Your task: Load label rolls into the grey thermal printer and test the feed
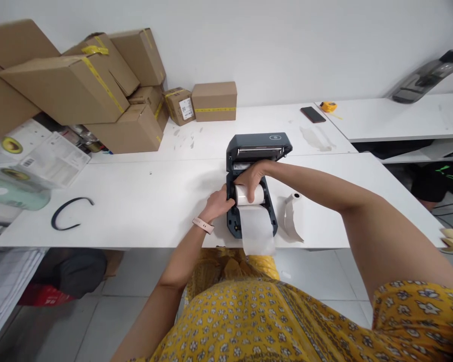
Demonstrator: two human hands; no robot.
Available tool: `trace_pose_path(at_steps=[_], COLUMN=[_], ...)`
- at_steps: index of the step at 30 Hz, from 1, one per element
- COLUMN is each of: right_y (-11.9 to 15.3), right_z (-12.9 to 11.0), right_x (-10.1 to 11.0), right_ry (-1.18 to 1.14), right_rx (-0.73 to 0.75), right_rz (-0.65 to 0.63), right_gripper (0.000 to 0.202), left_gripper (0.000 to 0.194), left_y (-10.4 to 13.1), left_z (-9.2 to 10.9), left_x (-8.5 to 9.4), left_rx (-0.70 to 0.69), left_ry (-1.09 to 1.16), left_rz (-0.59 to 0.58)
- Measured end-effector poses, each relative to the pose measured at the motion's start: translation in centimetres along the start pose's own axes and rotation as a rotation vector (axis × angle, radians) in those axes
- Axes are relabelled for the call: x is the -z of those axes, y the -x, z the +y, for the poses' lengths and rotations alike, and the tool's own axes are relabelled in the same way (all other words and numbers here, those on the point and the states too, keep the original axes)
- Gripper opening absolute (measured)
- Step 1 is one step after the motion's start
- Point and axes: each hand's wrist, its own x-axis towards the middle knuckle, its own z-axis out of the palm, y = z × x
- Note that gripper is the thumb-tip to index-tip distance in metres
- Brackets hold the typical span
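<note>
A dark grey label printer (259, 143) stands on the white table with its lid raised. Inside it lies a white paper roll (245, 195), whose loose strip (257, 231) hangs over the printer's front and the table edge. My right hand (253, 178) reaches in from above and grips the roll, thumb over its front. My left hand (218, 203) holds the printer's left side, with the fingertips at the rim beside the roll. A curled piece of white paper with a small dark core (294, 218) is right of the printer.
Cardboard boxes (71, 83) are stacked at the back left, with a small box (215, 100) beside them. A black headband (56, 216) lies at the left. A phone (313, 114), yellow tape measure (328, 106) and bottle (423, 83) are at the back right.
</note>
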Motion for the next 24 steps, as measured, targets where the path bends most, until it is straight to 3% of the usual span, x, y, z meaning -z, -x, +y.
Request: trace_pose_path(at_steps=[6, 11, 15, 21, 24], right_y=[2.0, 6.0, 9.7, 11.6, 11.4], right_z=[0.3, -0.2, 0.1, 2.7, 3.2], right_x=[1.7, 2.9, 4.1, 5.3, 5.7], right_ry=[-0.113, -0.173, -0.162, -0.029, -0.053], right_rx=[0.034, 0.127, 0.15, 0.085, 0.108], right_rz=[-0.121, -0.086, 0.106, 0.636, 0.661], right_gripper=[0.08, 0.096, 0.102, 0.093, 0.09], left_gripper=[0.057, 0.064, 0.066, 0.07, 0.066], left_y=[-0.2, -0.1, 0.2, 0.2, 0.1], left_z=[-0.3, -0.5, -0.5, -0.2, -0.2], left_x=[-0.3, -0.4, -0.2, 0.1, 0.0], left_rx=[0.006, -0.009, -0.007, 0.024, 0.022], left_ry=[0.02, 0.066, 0.073, 0.079, 0.079], left_rz=[0.013, 0.02, 0.021, 0.002, 0.009])
